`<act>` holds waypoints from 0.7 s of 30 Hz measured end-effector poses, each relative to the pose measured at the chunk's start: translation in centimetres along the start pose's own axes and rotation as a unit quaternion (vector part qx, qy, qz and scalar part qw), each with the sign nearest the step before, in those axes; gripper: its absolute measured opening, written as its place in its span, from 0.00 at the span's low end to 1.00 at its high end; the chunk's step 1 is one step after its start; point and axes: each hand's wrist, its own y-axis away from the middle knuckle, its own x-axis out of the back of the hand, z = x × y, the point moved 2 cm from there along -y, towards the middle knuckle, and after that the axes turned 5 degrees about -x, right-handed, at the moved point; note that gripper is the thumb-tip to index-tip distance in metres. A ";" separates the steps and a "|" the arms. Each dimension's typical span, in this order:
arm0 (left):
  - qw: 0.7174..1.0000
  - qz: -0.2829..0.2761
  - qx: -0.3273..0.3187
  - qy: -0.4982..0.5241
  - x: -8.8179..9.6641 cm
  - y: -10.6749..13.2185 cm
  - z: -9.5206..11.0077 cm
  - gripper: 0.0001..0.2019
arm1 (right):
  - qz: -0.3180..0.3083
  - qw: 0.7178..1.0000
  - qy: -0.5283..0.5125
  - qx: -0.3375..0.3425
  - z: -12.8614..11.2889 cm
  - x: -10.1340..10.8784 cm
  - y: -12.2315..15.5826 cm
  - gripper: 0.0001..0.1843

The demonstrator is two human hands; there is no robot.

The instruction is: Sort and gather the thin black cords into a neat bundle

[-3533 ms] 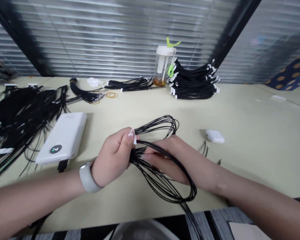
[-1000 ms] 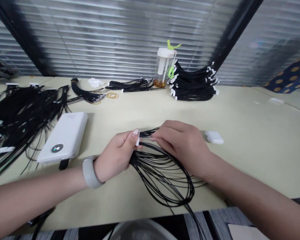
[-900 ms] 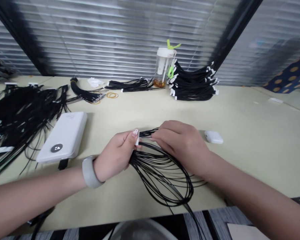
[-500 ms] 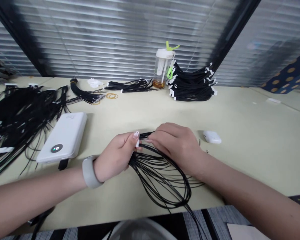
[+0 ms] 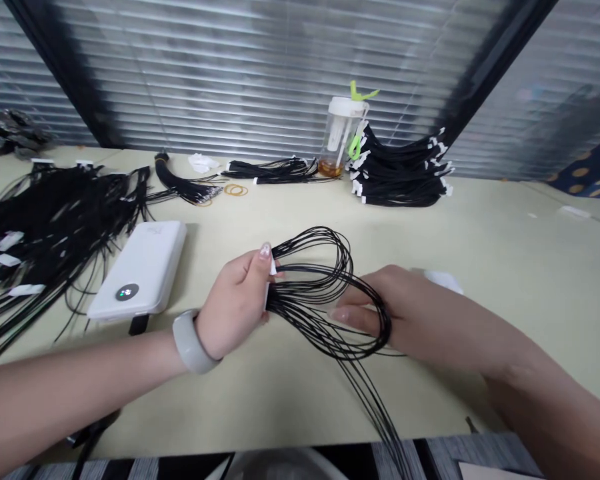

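My left hand [image 5: 243,290] is closed on a bundle of thin black cables [image 5: 325,293], with thumb pressed on the white connectors [image 5: 273,265] at their end. From there the cables curve right in loose loops, and some loose ends trail down past the table's front edge. At the loop's right side is my right hand [image 5: 380,300], its thumb and forefinger apart. The loop's arc crosses in front of this hand, and its other fingers are partly hidden behind the cables.
A white power bank [image 5: 143,270] lies left, beside a heap of black cables [image 5: 55,220]. Along the back are rubber bands [image 5: 236,190], a cable bundle [image 5: 275,171], a bottle [image 5: 339,137] and stacked cables [image 5: 400,170]. A white case [image 5: 445,281] is partly behind my right wrist.
My right hand has moved away from the connectors, right and down, to the loop's far side. An upper loop now stands out above the bundle. The left hand keeps its hold.
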 end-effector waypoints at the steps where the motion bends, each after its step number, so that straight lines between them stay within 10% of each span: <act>1: 1.000 -0.002 -0.006 -0.005 0.0 0.0 0.1 0.19 | -0.005 0.999 -0.043 0.031 -0.5 -0.2 0.1 0.18; 11: 0.997 -0.040 -0.041 -0.054 -0.2 0.6 0.4 0.21 | 0.096 0.974 -0.098 0.178 -1.1 -3.0 -1.9 0.11; 21: 0.997 -0.043 -0.015 -0.064 -0.1 0.3 0.7 0.21 | 0.159 0.978 0.021 0.130 -0.6 -1.1 -0.9 0.08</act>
